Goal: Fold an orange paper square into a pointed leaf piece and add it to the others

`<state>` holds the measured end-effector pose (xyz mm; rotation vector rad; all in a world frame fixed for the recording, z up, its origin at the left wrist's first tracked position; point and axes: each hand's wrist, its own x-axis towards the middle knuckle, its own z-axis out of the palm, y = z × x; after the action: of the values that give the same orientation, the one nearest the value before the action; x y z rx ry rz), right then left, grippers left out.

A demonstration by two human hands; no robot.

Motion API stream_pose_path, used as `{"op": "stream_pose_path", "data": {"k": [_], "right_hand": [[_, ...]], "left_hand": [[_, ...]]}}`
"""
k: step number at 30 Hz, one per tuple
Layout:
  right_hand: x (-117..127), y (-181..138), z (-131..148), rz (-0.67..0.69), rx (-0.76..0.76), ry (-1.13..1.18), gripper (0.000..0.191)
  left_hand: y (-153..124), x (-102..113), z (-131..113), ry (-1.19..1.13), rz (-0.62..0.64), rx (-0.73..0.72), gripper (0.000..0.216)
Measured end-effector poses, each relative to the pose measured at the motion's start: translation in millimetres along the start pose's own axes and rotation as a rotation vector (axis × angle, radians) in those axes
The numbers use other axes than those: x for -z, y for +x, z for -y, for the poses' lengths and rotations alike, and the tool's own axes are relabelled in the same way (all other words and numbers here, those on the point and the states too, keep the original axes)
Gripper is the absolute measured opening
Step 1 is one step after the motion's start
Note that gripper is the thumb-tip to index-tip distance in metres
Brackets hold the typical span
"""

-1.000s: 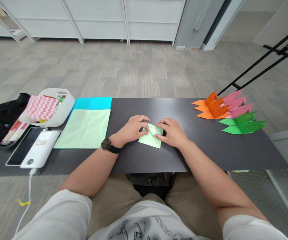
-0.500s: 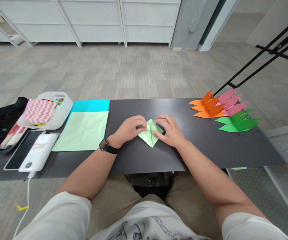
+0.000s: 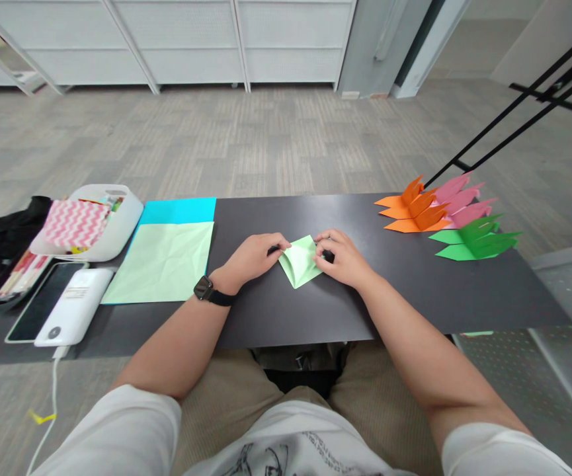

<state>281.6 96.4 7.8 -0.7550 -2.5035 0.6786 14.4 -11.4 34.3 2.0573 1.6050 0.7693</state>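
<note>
A folded piece of light green origami paper (image 3: 299, 263) lies between my hands on the dark table, one pointed corner toward me. Its upper layer is partly lifted, with a raised fold on the near left. My left hand (image 3: 260, 254), with a black watch on the wrist, pinches its left corner between thumb and fingertips. At the opposite side, my right hand (image 3: 340, 258) grips the right edge with thumb and curled fingers. The right corner is hidden behind those fingers.
Light green sheets (image 3: 161, 264) overlap blue paper (image 3: 181, 210) on the left. Beyond are a white basket (image 3: 127, 221), a phone (image 3: 45, 297) and a cabled white power bank (image 3: 75, 307). Orange (image 3: 414, 210), pink (image 3: 464, 201) and green (image 3: 477, 241) folded paper pieces stand at right.
The paper has turned slightly and its right flap has opened up. My right thumb has moved from the paper's middle to its right edge, fingers now curled in.
</note>
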Motion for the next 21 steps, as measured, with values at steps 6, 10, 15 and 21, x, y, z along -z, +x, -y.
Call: {"op": "stream_pose_path", "data": {"k": [6,10,15,21], "right_hand": [[4.7,-2.4,-7.7,0.049,0.014,-0.053,0.030],[3.3,-4.2,-11.1,0.061,0.026,-0.092,0.035],[3.1,-4.9,-10.6,0.062,0.032,-0.108,0.030],[4.9,-3.5,-10.9,0.064,0.015,-0.122,0.026]], "left_hand": [[-0.9,0.6,3.0,0.081,0.018,-0.098,0.032],[1.2,-0.2,7.9,0.193,0.042,-0.113,0.018],[3.4,1.3,11.1,0.250,0.080,-0.090,0.010],[2.3,0.2,3.6,0.217,0.158,-0.135,0.022]]}}
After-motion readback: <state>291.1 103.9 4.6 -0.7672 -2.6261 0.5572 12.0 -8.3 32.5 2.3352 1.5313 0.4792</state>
